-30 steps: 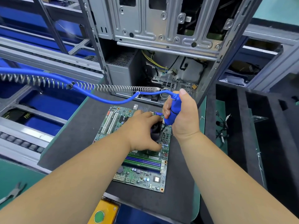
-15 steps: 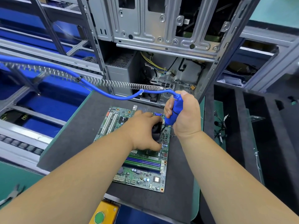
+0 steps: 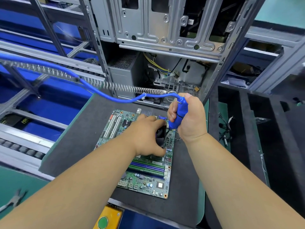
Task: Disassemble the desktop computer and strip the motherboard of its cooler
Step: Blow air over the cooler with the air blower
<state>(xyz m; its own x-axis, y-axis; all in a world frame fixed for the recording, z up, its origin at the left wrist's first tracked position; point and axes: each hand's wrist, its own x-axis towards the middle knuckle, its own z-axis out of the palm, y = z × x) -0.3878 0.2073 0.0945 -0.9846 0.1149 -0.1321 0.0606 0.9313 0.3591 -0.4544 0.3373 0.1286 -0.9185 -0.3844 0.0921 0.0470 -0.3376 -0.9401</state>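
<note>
The motherboard [image 3: 145,169] is lying flat on the dark mat [image 3: 79,129] covering the tabletop, just in front of the open computer case [image 3: 165,38], which is standing upright behind it. The left hand [image 3: 146,134] is resting on the black cooler [image 3: 160,134] near the far right part of the board, fingers curled down over it, and that grip is holding the cooler while most of the part is hiding under the palm. The right hand [image 3: 189,118] is wrapping a firm grip around the blue screwdriver [image 3: 179,114], holding it nearly upright with the tip pointing down at the board right beside the cooler. The tip itself is too small to make out. A blue cable [image 3: 102,91] is trailing from the top of the tool off to the left, running alongside a coiled spring [image 3: 125,87]. Pliers [image 3: 14,199] are lying at the left edge, a yellow box with a green button [image 3: 103,222] is sitting at the near edge, and loose wires [image 3: 226,128] are lying in the tray on the right.
</note>
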